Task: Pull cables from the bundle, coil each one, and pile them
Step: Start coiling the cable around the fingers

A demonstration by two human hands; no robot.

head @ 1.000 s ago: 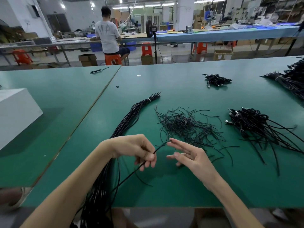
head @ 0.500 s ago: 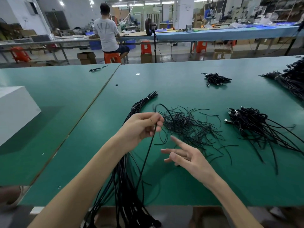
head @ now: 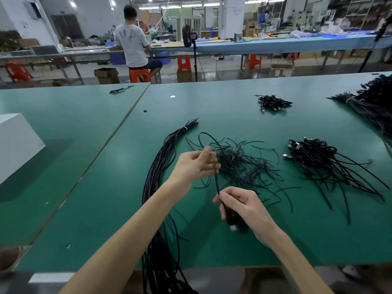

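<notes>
In the head view, a green bench [head: 212,107] fills the frame, with both bare forearms reaching in from its near edge. The left hand [head: 197,164] is raised over the middle of the bench, its fingers curled and its thumb up, pinching a thin black cable [head: 216,183]. From that pinch the cable arcs up and over in a loop toward the far edge. It also drops straight down to the right hand [head: 244,209], nearer the near edge. The right hand's fingers are curled round the cable's lower end, and a blurred plug [head: 233,228] shows just under the palm. The bundle [head: 167,149] lies left of the hands. It runs from its tied tip near the bench's middle back under the left forearm and hangs over the near edge. A tangle [head: 250,168] of short thin black strands lies just behind the hands, and the left hand overlaps its left side. Toward the right edge is a pile [head: 314,158] of black cables with plugs at its left and loose ends fanning toward the near right corner; whether each is coiled I cannot tell. A small heap [head: 272,102] of cables sits nearer the far edge, and a second bundle [head: 373,102] lies at the far right corner. A second green bench [head: 63,115] adjoins on the left and carries a white box [head: 17,141] at its left edge. Beyond the benches a person [head: 132,45] sits on an orange stool [head: 140,74], facing away.
</notes>
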